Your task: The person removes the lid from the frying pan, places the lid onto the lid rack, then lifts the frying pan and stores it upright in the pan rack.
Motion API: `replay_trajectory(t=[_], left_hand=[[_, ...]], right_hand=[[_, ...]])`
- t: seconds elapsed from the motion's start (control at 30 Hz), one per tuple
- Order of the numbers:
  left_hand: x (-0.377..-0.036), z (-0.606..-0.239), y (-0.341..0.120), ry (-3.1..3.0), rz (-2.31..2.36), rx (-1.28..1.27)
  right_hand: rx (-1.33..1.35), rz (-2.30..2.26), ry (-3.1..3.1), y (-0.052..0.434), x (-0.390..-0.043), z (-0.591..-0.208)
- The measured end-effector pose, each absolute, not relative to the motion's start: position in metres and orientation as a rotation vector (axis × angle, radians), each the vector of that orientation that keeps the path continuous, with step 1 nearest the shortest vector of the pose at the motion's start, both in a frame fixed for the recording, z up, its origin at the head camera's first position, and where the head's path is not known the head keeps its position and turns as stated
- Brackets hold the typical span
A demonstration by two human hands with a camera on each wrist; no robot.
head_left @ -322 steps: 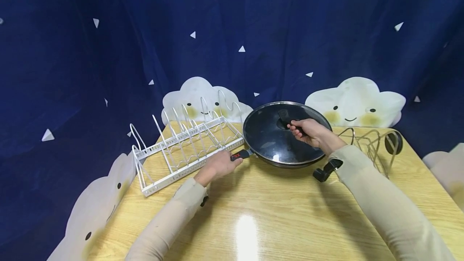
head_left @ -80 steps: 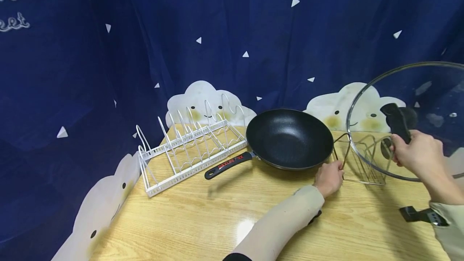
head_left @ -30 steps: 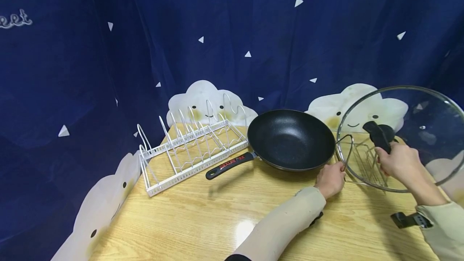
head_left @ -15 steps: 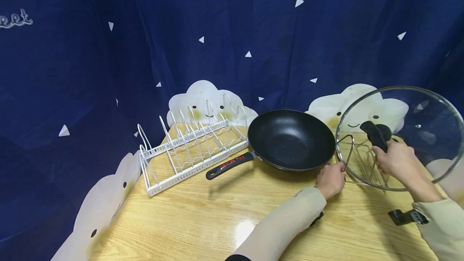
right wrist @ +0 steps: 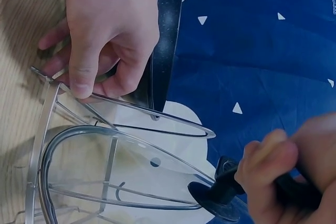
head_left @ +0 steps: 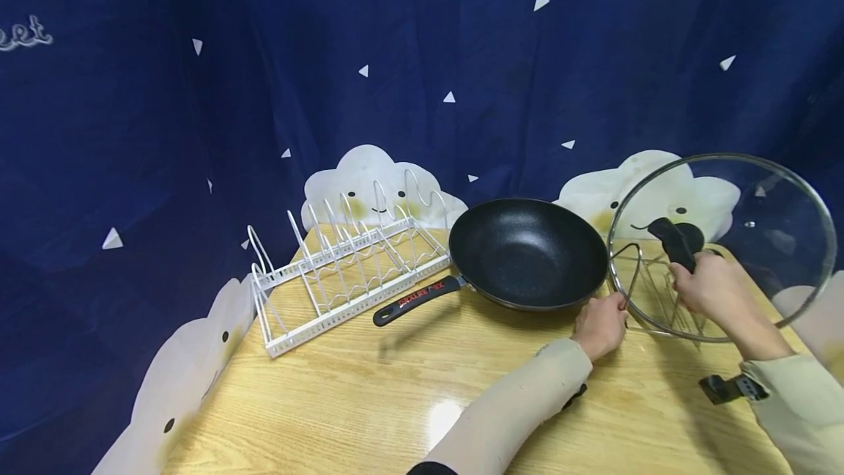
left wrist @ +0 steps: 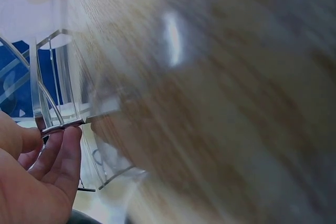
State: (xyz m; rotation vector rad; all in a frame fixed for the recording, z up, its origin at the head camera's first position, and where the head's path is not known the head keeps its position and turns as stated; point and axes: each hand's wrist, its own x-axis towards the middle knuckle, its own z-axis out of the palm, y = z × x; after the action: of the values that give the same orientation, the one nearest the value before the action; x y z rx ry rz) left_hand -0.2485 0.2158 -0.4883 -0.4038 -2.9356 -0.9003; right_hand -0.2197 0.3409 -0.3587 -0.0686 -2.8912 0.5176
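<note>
My right hand (head_left: 689, 283) grips the black handle (head_left: 667, 240) of a round glass lid (head_left: 758, 240), holding it tilted on edge over a chrome wire stand (head_left: 649, 292) at the table's right. The lid's lower rim (right wrist: 100, 132) sits among the stand's wires. My left hand (head_left: 615, 308) pinches the stand's front corner wire (left wrist: 59, 127). The same grip appears in the right wrist view, where the left hand (right wrist: 92, 85) holds the wire next to the pan. A black non-stick pan (head_left: 527, 255) stands uncovered just left of the stand, its handle (head_left: 414, 300) pointing front-left.
A white wire rack (head_left: 343, 270) with several dividers stands at the back left of the wooden table (head_left: 395, 402). A dark blue curtain (head_left: 422, 79) with white cloud shapes hangs behind the table. A black wrist strap (head_left: 725, 388) shows by my right sleeve.
Over the last seconds the right hand has brought the lid down and leftward onto the wire stand. The left hand has stayed on the stand's corner. The pan has not moved.
</note>
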Motion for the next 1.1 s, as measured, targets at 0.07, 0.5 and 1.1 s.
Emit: replay_trajectory(t=[0.07, 0.5, 1.1], left_hand=[[-0.25, -0.488, 0.216, -2.93, -0.897, -0.409], [-0.254, -0.486, 0.213, -2.921, -0.886, -0.387], [-0.249, -0.489, 0.216, -2.894, -0.932, -0.375]], right_hand=[[-0.073, 0.509, -2.901, 0.34, -0.221, -0.358], [-0.092, 0.53, -2.975, 0.332, -0.227, -0.351], [-0.081, 0.668, -2.935, 0.335, -0.225, -0.35]])
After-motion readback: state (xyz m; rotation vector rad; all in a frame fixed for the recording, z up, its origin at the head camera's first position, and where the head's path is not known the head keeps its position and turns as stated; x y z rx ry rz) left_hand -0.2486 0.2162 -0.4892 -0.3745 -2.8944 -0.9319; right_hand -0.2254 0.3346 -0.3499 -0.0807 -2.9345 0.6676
